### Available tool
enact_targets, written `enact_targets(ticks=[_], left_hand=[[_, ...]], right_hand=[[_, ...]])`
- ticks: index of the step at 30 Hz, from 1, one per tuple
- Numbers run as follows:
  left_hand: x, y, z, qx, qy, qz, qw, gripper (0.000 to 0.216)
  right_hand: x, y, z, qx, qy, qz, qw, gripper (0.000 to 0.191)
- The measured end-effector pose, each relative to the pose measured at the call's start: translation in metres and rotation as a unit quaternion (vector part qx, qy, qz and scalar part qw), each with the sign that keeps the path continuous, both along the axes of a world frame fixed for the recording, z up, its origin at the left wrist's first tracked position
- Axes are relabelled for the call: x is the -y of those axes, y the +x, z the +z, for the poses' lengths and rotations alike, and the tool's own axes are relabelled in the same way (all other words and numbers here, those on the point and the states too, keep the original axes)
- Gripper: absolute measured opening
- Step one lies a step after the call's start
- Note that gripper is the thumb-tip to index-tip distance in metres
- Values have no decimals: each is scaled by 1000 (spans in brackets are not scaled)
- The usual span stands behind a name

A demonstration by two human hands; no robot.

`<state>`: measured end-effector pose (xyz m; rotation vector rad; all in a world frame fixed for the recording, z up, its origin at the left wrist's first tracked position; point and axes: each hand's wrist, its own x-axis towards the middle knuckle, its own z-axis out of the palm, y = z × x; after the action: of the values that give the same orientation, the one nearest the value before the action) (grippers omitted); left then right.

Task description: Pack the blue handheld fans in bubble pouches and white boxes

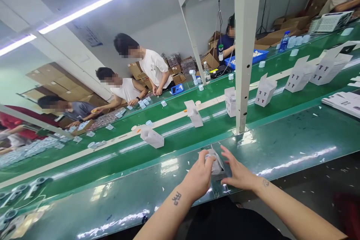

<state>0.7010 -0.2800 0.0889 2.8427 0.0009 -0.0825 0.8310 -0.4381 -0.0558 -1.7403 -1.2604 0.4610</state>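
Note:
In front of me on the near bench, a small white carton (218, 165) stands between my two hands, its upper flap raised. My left hand (199, 175) is closed at the carton's left top side, fingers curled down. Something pale shows under those fingers, but I cannot make out what it is. On the carton's right, my right hand (237, 170) is open, thumb and fingers spread around that side. The contents of the carton are hidden by the flap and my left hand.
White cartons (152, 137) stand along the green conveyor (180, 144). A white post (242, 63) rises from the bench's far edge. Flat printed cartons (343, 101) lie at right, grey handheld devices (35, 187) at left. Several co-workers sit or stand across the line.

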Motion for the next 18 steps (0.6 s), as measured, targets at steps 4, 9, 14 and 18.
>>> enact_targets(ticks=[4,9,14,18], left_hand=[[-3,-6,-28,48,28,-68,996,41],[-2,-4,-42,23,47,-33,998,28],[-15,-6,-42,-54,-10,-42,998,57],[-37,-39,-47,-29,51,-59,997,73]], right_hand=[[-23,14,16,-149,-84,55,984,101],[-32,1,21,-163,-56,39,984,72],[-38,-15,18,-143,-32,27,989,70],[-60,-22,20,-120,-74,-12,990,64]])
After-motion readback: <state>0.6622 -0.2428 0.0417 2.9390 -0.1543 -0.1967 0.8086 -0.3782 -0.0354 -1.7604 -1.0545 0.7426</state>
